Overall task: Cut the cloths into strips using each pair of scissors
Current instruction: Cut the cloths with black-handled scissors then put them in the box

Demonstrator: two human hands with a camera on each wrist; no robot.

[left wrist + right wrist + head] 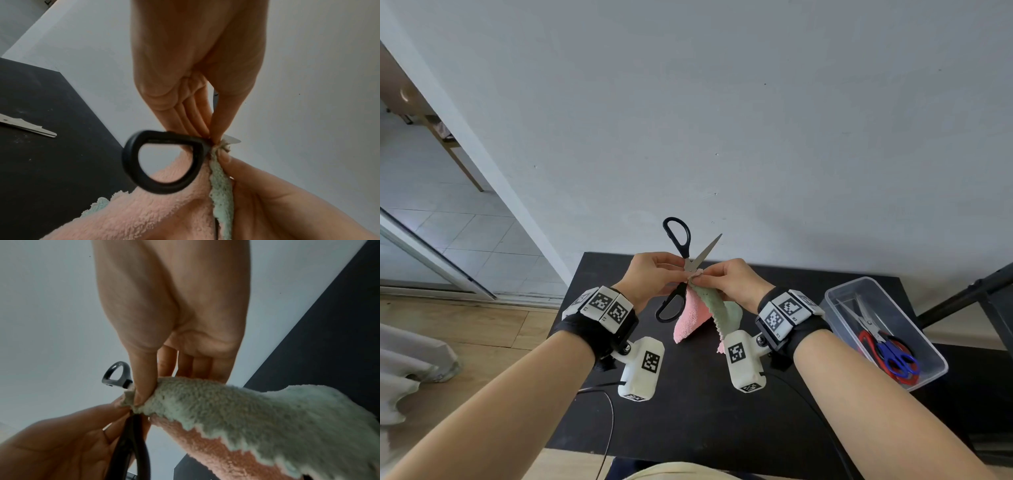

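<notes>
Two hands meet above the black table (pixel 688 411), pinching one cloth (pixel 697 317) at its top edge. Cloth: fluffy terry, pink on one face and pale green on the other, with a zigzag-cut edge; it hangs from the pinch down toward the table. Left hand (pixel 650 274): thumb and fingertips closed on the cloth edge right at the pivot of the black-handled scissors (pixel 681 270). Whether it also grips the scissors themselves, cannot tell. Right hand (pixel 729 279): thumb and forefinger pinched on the green side of the same edge, other fingers extended behind.

Scissors stand near upright with blades spread wide; one handle loop and one blade tip rise above the hands, the other loop hangs below the left hand beside the cloth. Blade root sits at the cloth edge.

Right of the cloth, near the table's right edge, a clear plastic bin (pixel 928 346) holds red-handled scissors (pixel 873 346) and blue-handled scissors (pixel 897 356). Bare tabletop lies under and near side of the cloth. Left wrist view shows a metal blade (pixel 28 128) lying on the table.

Grey wall (pixel 722 120) behind the table; wood floor (pixel 476 329) left of it.
</notes>
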